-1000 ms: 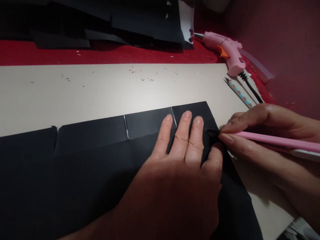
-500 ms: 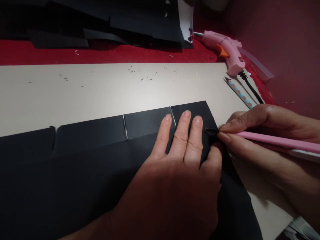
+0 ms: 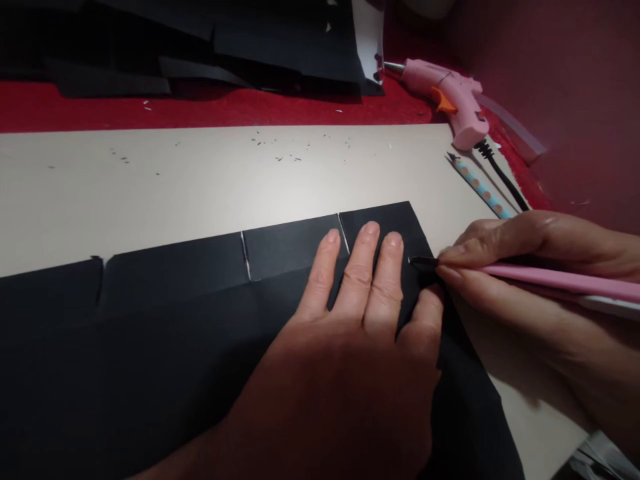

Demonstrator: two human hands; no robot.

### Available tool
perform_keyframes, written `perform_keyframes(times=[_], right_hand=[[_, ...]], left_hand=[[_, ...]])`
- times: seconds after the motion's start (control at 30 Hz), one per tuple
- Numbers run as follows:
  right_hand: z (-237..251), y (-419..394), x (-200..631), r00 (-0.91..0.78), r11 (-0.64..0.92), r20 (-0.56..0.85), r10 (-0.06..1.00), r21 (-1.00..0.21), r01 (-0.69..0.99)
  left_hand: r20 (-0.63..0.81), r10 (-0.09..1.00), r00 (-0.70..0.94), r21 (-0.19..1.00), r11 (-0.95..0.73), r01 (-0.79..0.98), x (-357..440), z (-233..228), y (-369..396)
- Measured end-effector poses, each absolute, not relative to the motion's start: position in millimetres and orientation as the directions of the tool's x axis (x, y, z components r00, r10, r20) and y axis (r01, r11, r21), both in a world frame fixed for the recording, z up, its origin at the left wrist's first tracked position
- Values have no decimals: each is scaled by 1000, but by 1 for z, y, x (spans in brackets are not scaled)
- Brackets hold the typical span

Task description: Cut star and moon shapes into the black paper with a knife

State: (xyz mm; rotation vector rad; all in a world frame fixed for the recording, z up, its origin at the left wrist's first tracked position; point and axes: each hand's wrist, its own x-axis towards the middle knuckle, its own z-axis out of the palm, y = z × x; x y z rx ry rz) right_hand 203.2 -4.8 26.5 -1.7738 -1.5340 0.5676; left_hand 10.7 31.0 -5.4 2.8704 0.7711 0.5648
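Note:
A large sheet of black card (image 3: 165, 373) lies on the pale board, with several short slits along its far edge and a faint crease running below them. My left hand (image 3: 350, 353) presses flat on the card near its right end, fingers spread. In my right hand (image 3: 520, 287) is a slim pink craft knife (image 3: 565, 276), pinched close to its dark blade between thumb and fingertips. The blade's tip touches the card just right of my left fingers, where a small pale nick shows. The knife's back end runs out of view at the right.
Small black scraps dot the pale board (image 3: 200, 193). A pink glue gun (image 3: 463, 100) with a black cord lies at the back right, beside a blue pencil (image 3: 479, 187). More black sheets (image 3: 280, 40) lie on the red surface (image 3: 200, 110) behind.
The view has shifted slightly. A small pale mark now shows at the blade's tip; both hands keep nearly the same place.

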Motion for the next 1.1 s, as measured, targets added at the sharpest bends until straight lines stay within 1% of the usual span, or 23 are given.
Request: perform_keyframes(times=[0.1, 0.13, 0.17, 0.2, 0.27, 0.33, 0.5, 0.53, 0.57, 0.63, 0.7, 0.8, 1.0, 1.1], right_hand=[[30, -4, 196, 276, -103, 92, 957, -781, 617], [31, -3, 192, 408, -191, 75, 910, -797, 573], [32, -2, 188, 476, -215, 74, 877, -824, 524], [33, -2, 185, 498, -247, 27, 867, -845, 475], [34, -2, 180, 526, -260, 44, 849, -833, 489], [34, -3, 178, 513, -252, 59, 856, -819, 516], [32, -1, 189, 401, -192, 94, 911, -764, 616], [31, 0, 193, 331, -139, 108, 938, -756, 639], [30, 1, 197, 225, -58, 121, 967, -754, 655], [29, 1, 202, 163, 10, 169, 972, -725, 688], [29, 1, 205, 149, 33, 199, 969, -698, 715], [28, 0, 203, 154, 24, 199, 968, -682, 731], [26, 1, 202, 135, 49, 208, 969, -695, 717], [25, 1, 204, 153, 30, 196, 969, -703, 711]], left_hand=[[298, 514, 804, 228, -857, 463, 10, -5, 31], [294, 518, 803, 233, -854, 466, 10, -5, 31], [295, 520, 802, 234, -853, 467, 10, -5, 31], [300, 520, 800, 229, -853, 469, 10, -6, 31], [315, 514, 798, 211, -857, 469, 10, -6, 31], [325, 509, 797, 200, -861, 468, 9, -7, 31], [329, 505, 798, 222, -863, 454, 9, -7, 30], [332, 508, 795, 225, -861, 456, 9, -7, 30], [333, 509, 794, 226, -861, 456, 10, -7, 30], [335, 507, 794, 227, -861, 455, 10, -7, 31], [329, 510, 795, 230, -860, 456, 10, -7, 31], [323, 512, 796, 231, -858, 458, 10, -6, 31], [325, 513, 795, 221, -858, 463, 11, -6, 32], [330, 510, 794, 219, -860, 462, 11, -6, 32]])
